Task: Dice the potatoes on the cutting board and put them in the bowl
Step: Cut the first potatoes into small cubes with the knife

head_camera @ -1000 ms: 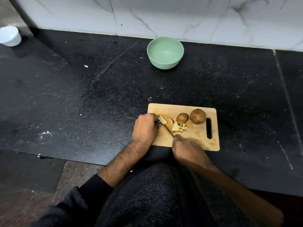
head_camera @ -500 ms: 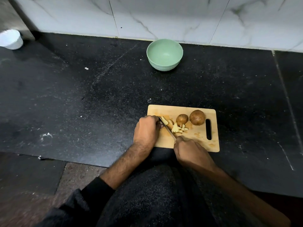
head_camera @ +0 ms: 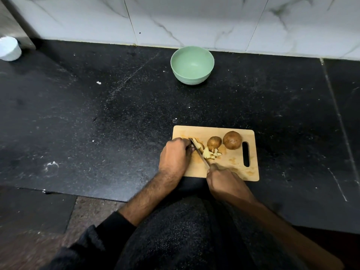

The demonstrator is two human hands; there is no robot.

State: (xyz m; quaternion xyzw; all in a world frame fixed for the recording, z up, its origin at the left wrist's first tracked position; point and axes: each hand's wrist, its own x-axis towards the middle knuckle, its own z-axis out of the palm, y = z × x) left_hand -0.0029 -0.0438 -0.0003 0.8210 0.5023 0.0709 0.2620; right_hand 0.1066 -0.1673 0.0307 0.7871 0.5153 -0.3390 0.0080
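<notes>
A wooden cutting board point(head_camera: 233, 172) lies on the black counter near its front edge. On it sit a large whole potato point(head_camera: 232, 140), a smaller one point(head_camera: 214, 142) and a heap of pale cut pieces point(head_camera: 209, 153). My left hand point(head_camera: 174, 157) rests curled at the board's left end, its fingertips holding a potato piece point(head_camera: 198, 146) against the blade. My right hand point(head_camera: 224, 179) grips the handle of a knife point(head_camera: 200, 153), whose blade runs diagonally up-left across the board. The green bowl point(head_camera: 192, 64) stands empty at the back by the wall.
A white cup point(head_camera: 8, 48) stands at the far left back. The marble-tiled wall point(head_camera: 194, 20) borders the counter behind the bowl. The black counter's front edge point(head_camera: 78, 193) runs just below the board, with my dark-clothed lap under it. Small white crumbs dot the counter.
The knife blade has shifted a little left, closer to my left fingertips, while cutting the piece. Both hands stay at the board. The camera tilted slightly.
</notes>
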